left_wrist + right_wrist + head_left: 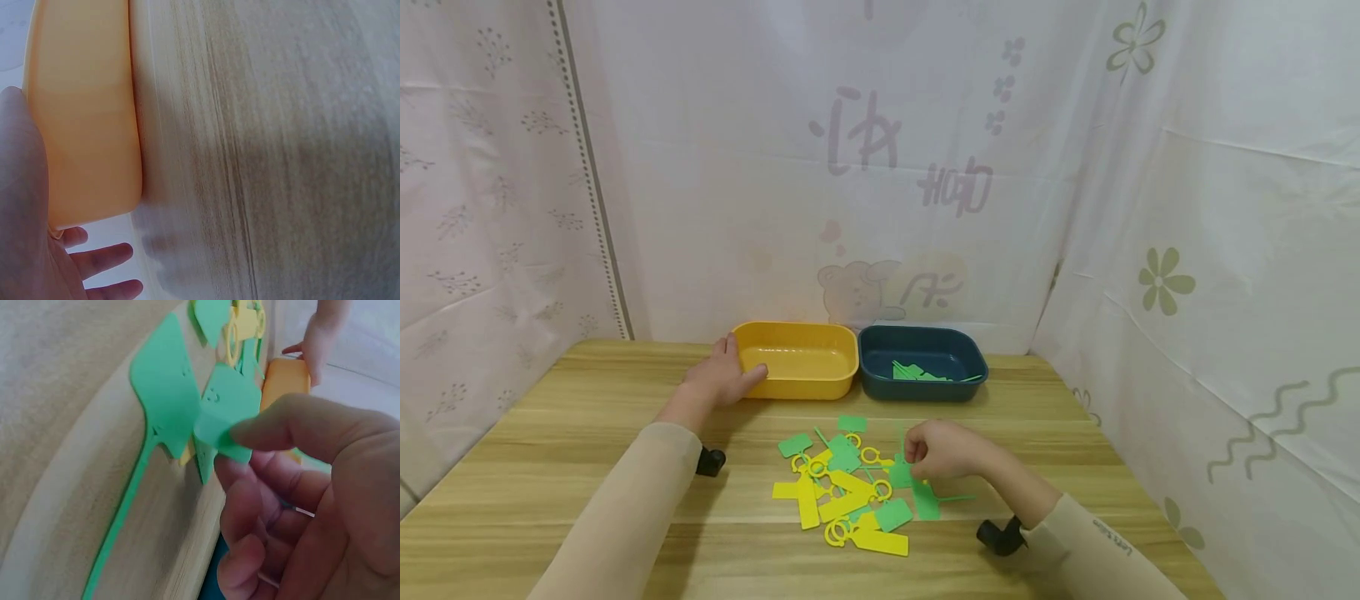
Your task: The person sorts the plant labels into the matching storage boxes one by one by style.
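Observation:
My left hand (718,377) rests against the left end of the yellow bin (801,388), its thumb at the rim. In the left wrist view, straight fingers (103,259) reach past the end of the bin. With thumb and fingertips, my right hand (951,450) pinches a green plastic tag (228,400) at the right side of a loose pile. Another green tag (926,502) with a thin tail lies just below that hand. Yellow tags (880,542) with ring ends overlap several green ones (894,515) in the pile.
Right beside the yellow bin stands a dark blue bin (917,390) with some green tags (913,372) inside. Both bins stand at the back of the wooden table (580,417), before a printed white curtain (722,167). Another curtain hangs along the right side.

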Demonstrator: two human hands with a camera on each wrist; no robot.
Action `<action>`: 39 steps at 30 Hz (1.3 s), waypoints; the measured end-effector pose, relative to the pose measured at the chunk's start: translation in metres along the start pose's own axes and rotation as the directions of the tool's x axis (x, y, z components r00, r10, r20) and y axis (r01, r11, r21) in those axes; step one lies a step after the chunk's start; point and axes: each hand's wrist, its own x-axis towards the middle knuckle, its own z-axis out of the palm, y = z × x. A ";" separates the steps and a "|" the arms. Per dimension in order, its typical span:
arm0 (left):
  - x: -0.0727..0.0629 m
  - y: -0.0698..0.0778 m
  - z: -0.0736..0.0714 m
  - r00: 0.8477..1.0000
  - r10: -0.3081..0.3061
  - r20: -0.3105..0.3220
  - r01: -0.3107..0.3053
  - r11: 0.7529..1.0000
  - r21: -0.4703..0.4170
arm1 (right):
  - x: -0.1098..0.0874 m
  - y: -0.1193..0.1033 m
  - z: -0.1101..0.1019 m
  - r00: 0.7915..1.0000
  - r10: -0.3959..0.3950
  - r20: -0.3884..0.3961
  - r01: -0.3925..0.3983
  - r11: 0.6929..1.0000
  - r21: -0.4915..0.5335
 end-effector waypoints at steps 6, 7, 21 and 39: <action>0.001 0.000 0.001 1.000 -0.003 -0.010 0.003 1.000 -0.005 | 0.001 0.004 -0.006 1.000 -0.022 0.011 0.022 0.997 0.070; 0.001 0.000 0.001 1.000 -0.002 -0.011 0.002 1.000 -0.005 | 0.002 0.004 -0.007 1.000 -0.025 0.000 0.025 0.996 0.081; -0.004 0.001 0.000 1.000 0.000 -0.009 0.000 1.000 0.013 | 0.016 -0.001 -0.027 0.975 0.017 -0.221 0.008 0.994 0.110; -0.001 -0.001 0.000 1.000 0.001 0.000 -0.001 1.000 -0.002 | 0.041 -0.017 -0.077 0.918 0.130 -0.375 -0.061 0.980 0.189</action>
